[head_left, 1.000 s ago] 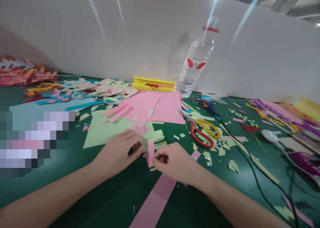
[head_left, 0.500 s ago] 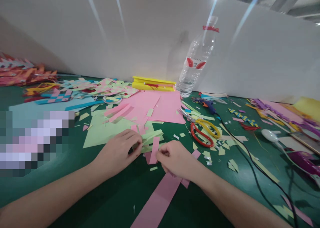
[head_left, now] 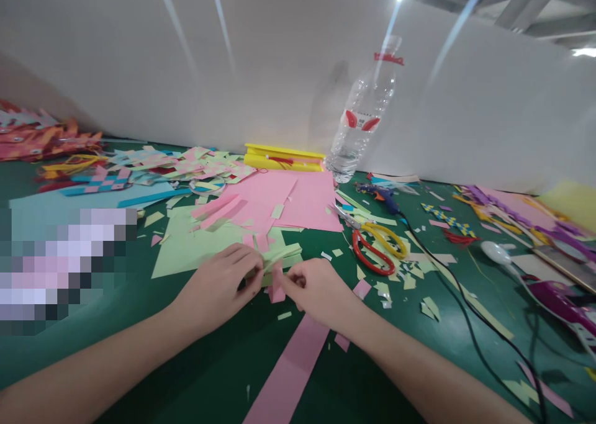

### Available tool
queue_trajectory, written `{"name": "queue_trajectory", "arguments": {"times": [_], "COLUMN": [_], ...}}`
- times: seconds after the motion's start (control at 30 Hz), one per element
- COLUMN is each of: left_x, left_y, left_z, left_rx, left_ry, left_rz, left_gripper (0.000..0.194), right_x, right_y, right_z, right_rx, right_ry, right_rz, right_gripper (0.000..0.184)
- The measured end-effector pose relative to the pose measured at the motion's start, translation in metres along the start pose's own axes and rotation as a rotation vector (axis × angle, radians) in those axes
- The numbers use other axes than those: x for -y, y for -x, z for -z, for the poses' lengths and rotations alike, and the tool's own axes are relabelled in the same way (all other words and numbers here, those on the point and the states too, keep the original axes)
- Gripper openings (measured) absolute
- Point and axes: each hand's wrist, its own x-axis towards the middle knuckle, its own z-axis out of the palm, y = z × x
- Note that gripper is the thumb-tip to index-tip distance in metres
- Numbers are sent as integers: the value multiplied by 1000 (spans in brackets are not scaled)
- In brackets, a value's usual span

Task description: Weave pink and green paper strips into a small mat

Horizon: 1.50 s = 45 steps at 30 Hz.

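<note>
My left hand [head_left: 222, 281] is closed in a pinch on the pale green paper strips [head_left: 289, 250], whose free ends point right past my fingertips. Facing it, my right hand [head_left: 319, 292] grips a short pink paper strip [head_left: 277, 286] between thumb and forefinger. That pink strip is folded, and its upper end meets the green strips. Whether it passes under or between them I cannot tell. Below my right hand a wider pink paper band [head_left: 293, 371] runs toward the near edge. Behind both hands lie a pale green sheet [head_left: 174, 250] and pink sheets [head_left: 311, 197].
Scissors [head_left: 375, 250] with red and yellow handles lie right of the pink sheets, near a blue glue gun [head_left: 382, 195] and its black cord. A clear bottle [head_left: 361, 117] leans by the wall. Paper scraps [head_left: 431, 308] litter the right; woven strips [head_left: 209, 163] are heaped left.
My right hand first drew the pink strip slightly right, then brought it back left against the green strips. My left hand has kept its pinch. The view has shifted slightly.
</note>
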Motion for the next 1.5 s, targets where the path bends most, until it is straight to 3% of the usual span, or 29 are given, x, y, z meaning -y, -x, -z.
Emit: {"name": "queue_trajectory", "arguments": {"times": [0.17,0.4,0.6,0.77,1.1,1.33,1.5], "left_x": [-1,-1,2,8,9,7,8], "left_y": [1,2,3,4,3,1,1], "left_z": [1,1,3,0,-4,-2,-2], "left_rx": [-9,-9,2,-15,-21,-44,-37], "left_ry": [20,35,107,118,142,136,144], "left_rz": [-1,-12,40,55,89,30,18], "left_gripper": [24,22,27,19,17,16,16], "right_x": [0,-1,-1,-5,-11,-15,-16], "right_y": [-4,-3,0,4,10,11,11], "right_z": [-10,-12,-11,-11,-14,-17,-19], "right_rx": [-135,-128,-119,-109,-180,-262,-293], "right_ry": [158,223,240,244,307,406,466], "right_rz": [72,44,102,140,341,521,560], "right_gripper": [43,31,30,32,36,37,38]}}
